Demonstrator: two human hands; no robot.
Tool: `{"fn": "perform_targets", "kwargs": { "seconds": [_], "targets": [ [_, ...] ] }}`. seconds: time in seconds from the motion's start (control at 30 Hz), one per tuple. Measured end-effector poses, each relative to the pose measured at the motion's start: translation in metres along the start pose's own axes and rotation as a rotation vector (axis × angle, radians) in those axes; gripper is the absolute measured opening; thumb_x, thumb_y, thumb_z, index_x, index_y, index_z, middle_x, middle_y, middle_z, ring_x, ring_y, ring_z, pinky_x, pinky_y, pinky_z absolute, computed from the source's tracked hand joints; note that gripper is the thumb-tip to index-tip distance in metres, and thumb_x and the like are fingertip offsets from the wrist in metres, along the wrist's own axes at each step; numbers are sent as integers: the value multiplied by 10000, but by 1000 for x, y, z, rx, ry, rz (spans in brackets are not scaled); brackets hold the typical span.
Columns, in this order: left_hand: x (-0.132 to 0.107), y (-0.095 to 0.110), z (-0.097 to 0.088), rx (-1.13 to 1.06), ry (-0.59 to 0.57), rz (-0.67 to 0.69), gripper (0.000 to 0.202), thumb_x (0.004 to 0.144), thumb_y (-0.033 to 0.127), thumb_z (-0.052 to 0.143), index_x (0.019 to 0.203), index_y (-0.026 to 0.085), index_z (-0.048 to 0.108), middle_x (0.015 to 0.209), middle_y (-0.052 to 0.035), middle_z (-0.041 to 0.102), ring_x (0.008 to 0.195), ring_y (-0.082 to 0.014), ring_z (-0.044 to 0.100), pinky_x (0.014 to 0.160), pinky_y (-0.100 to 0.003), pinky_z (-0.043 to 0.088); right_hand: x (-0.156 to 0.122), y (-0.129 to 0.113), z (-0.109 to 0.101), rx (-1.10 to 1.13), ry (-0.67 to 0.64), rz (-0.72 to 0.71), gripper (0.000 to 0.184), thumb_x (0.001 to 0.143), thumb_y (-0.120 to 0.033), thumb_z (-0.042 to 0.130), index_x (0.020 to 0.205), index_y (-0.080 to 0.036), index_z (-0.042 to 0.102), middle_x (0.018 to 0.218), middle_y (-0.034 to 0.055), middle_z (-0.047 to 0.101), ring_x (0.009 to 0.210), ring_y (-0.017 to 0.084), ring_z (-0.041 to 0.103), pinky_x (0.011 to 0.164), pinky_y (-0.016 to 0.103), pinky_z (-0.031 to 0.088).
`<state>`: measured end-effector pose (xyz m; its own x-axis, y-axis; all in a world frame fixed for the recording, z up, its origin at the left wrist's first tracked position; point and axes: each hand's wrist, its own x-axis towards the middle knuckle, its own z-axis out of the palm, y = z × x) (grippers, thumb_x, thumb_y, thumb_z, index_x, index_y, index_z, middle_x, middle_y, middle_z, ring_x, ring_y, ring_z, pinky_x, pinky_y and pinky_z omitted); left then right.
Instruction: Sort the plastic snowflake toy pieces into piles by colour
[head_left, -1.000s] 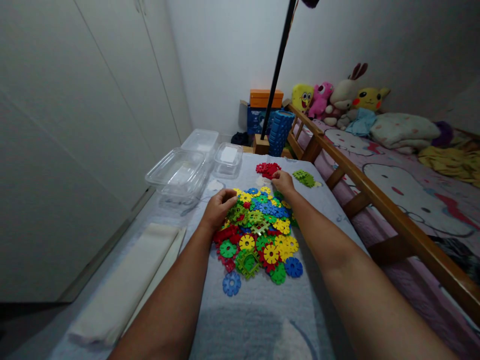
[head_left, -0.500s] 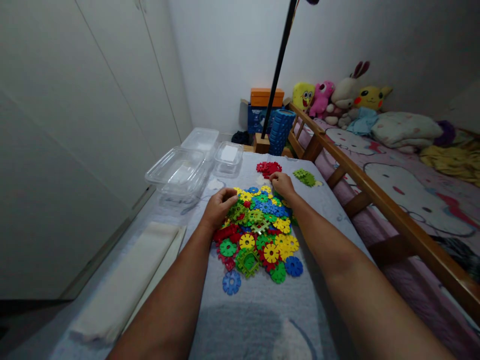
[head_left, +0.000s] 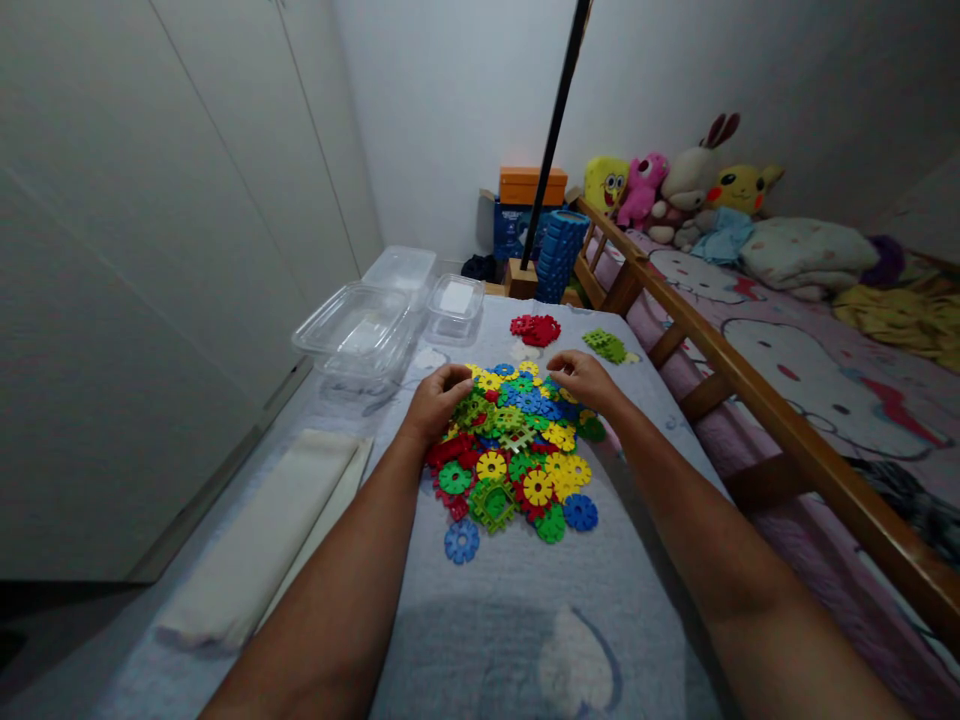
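Nearest on the cloth-covered bench (head_left: 495,640), a single blue disc (head_left: 461,541) lies just apart from the near edge of the pile (head_left: 525,470). The pile is a loose, overlapping spread of flat plastic pieces in the middle of the bench. Most are round discs with notched, flower-like rims in yellow, green, red and blue, with a few green square frames among them. The left hand (head_left: 435,405) rests on the pile's far left edge, its grip curled narrow over the pieces; I cannot tell whether it holds one. The right hand (head_left: 586,380) lies at the far right edge, fingers bent down onto the pieces, its grip equally unclear. Beyond them sit a small red heap (head_left: 535,329) and a small green heap (head_left: 607,346), kept apart. Clear plastic boxes (head_left: 356,340) stand at the far left.
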<state>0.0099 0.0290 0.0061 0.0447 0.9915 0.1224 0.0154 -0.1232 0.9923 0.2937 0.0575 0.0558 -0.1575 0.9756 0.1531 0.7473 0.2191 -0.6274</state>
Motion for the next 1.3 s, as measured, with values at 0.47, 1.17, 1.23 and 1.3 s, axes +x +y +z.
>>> {"fn": "perform_targets", "kwargs": {
  "seconds": [0.47,1.17,1.23,1.3],
  "targets": [
    [0,-2,-1,22,-8,36,368,712,471,744,934,180,704,895,-31,695,839,-195,626,801,-328,493,-87,-34,6,-288,-413,-317,74,789,-120,693,749,-181,703,818,32,611,798,162,525,708,262,354],
    [0,-1,-1,12,9,7,398,684,493,757,932,187,702,889,-33,694,841,-203,624,796,-331,495,-50,-35,-51,619,-453,52,338,681,-445,856,835,-165,746,779,16,697,687,121,572,638,246,457],
    [0,-1,-1,12,7,9,396,691,490,758,939,186,703,890,-34,696,843,-204,627,795,-333,496,-36,-30,-46,608,-346,57,328,676,-423,838,854,-162,747,760,12,683,651,113,545,607,241,434],
    [0,-2,-1,15,7,13,388,702,486,756,942,186,703,892,-37,698,846,-205,629,794,-333,497,-19,-22,-36,566,-217,66,309,676,-389,799,879,-163,743,715,-7,652,596,102,499,559,236,392]
  ]
}}
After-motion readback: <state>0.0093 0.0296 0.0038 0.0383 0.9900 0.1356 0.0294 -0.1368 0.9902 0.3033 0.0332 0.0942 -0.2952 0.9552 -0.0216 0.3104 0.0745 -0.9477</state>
